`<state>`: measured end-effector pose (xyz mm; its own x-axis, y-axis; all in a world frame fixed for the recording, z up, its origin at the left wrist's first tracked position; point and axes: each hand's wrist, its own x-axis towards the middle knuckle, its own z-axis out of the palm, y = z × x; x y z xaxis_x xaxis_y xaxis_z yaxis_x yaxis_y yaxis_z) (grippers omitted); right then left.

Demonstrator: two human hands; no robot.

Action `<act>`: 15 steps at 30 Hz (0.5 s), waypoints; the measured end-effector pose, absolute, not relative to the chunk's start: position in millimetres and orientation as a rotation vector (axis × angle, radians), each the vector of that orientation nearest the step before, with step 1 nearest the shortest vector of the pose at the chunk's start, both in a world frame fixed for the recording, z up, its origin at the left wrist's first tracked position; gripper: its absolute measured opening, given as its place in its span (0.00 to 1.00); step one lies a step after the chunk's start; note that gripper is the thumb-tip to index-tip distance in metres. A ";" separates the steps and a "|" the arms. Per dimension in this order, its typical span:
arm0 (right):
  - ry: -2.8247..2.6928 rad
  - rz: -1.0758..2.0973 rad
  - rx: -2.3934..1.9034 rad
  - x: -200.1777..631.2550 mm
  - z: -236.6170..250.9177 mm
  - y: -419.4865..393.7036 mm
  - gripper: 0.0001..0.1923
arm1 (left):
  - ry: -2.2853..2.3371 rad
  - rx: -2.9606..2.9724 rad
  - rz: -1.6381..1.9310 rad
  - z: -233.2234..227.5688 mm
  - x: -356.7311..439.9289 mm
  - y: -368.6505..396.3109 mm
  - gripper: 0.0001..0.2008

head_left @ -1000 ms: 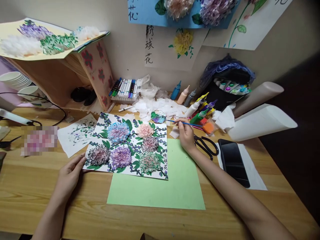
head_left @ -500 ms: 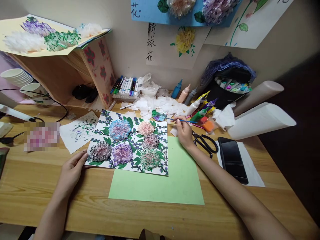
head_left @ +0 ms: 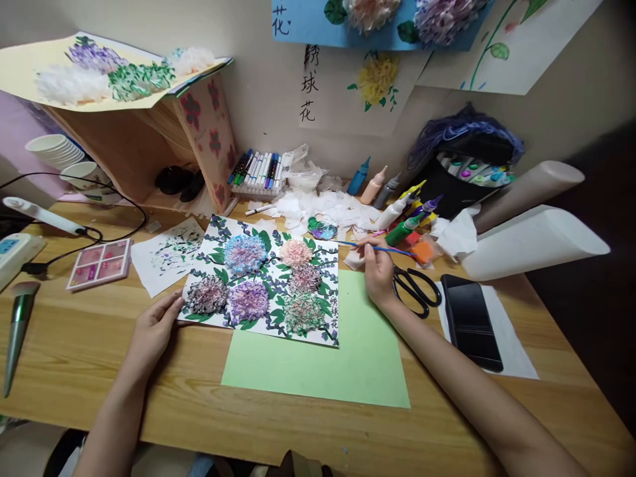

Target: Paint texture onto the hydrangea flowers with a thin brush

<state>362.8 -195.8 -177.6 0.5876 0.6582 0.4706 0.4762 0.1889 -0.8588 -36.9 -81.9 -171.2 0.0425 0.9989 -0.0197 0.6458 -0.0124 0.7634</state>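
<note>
My left hand [head_left: 153, 329] rests on the wooden table with its fingertips touching the lower left corner of a flower collage sheet [head_left: 265, 281], which bears several tissue-paper blooms and painted leaves. The sheet partly overlaps a light green paper [head_left: 348, 361]. My right hand [head_left: 378, 268] grips a thin blue paintbrush [head_left: 385, 249] just right of the collage's upper right corner. The brush tip points left toward a small flower-shaped paint palette [head_left: 322, 228].
Black scissors [head_left: 415, 289] and a dark phone [head_left: 471, 321] lie right of my right hand. Paint bottles [head_left: 397, 212], markers [head_left: 258, 171], tissue scraps, rolled paper [head_left: 534, 242], a pink palette box [head_left: 101, 262], a test sheet [head_left: 169, 254] and a makeup brush [head_left: 17, 328] surround the work.
The view has shifted left and slightly down, bringing the pink palette box and makeup brush into sight. Both hands keep their hold and place relative to the collage.
</note>
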 end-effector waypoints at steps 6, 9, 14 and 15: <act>-0.917 0.279 -1.378 343.3 -178.2 -211.0 0.08 | 1.637 1.534 0.809 -172.9 -34.2 -84.3 0.26; -0.921 0.315 -1.341 335.9 -178.4 -216.2 0.07 | 1.633 1.500 0.809 -171.5 -32.5 -85.5 0.28; -1.030 0.294 -1.320 328.7 -174.1 -225.7 0.07 | 1.604 1.515 0.811 -169.0 -30.5 -86.7 0.29; -1.075 0.287 -1.315 326.6 -171.3 -227.0 0.07 | 1.595 1.508 0.812 -168.5 -30.0 -87.0 0.29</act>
